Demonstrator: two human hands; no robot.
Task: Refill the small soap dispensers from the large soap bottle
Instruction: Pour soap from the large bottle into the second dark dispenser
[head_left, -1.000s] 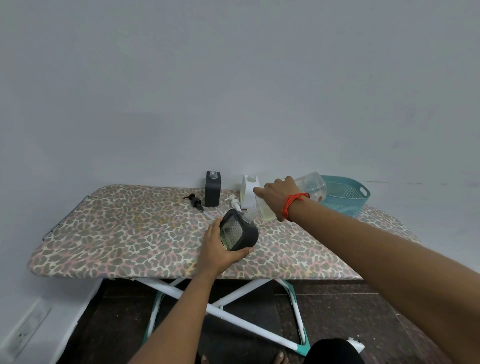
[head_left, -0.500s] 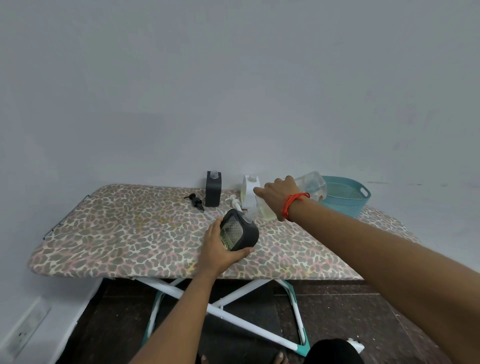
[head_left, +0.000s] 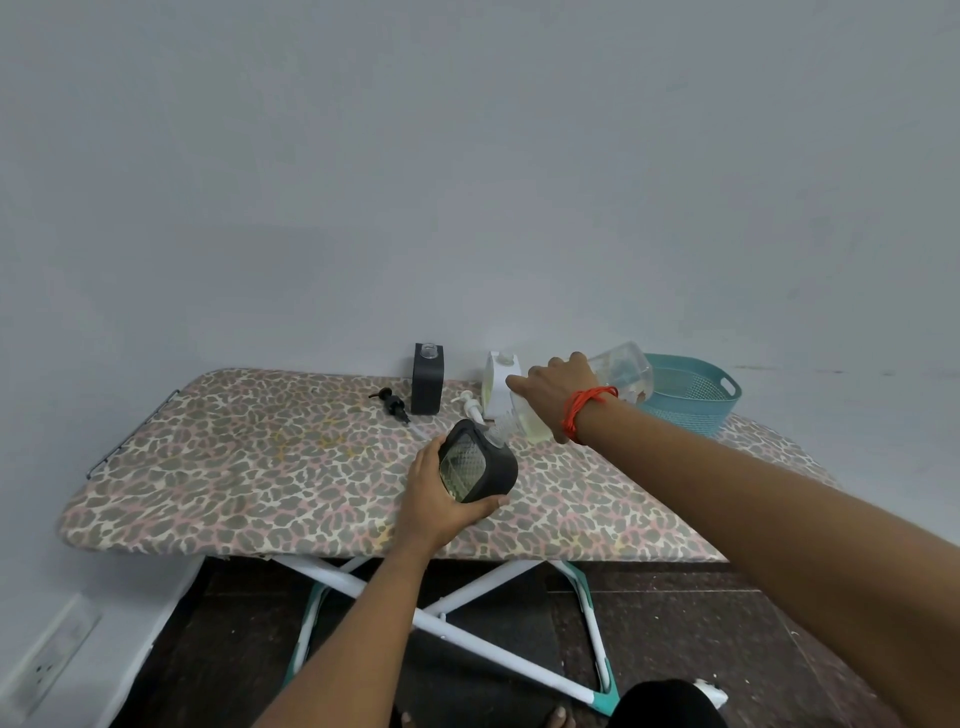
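My left hand (head_left: 434, 499) grips a small dark dispenser (head_left: 475, 462), tilted with its open neck up and to the right, over the leopard-print ironing board (head_left: 249, 467). My right hand (head_left: 553, 397) holds the large clear soap bottle (head_left: 621, 376) tipped on its side, its mouth down at the dispenser's neck. Yellowish soap lies in the bottle's lower part. A second dark dispenser (head_left: 427, 378) stands open at the back, and a white dispenser (head_left: 498, 382) stands beside it.
A black pump head (head_left: 392, 402) lies left of the standing dark dispenser, a white pump head (head_left: 470, 402) between the two dispensers. A teal basket (head_left: 691, 395) sits at the board's back right. The wall runs close behind the board. Crossed legs and dark floor show below.
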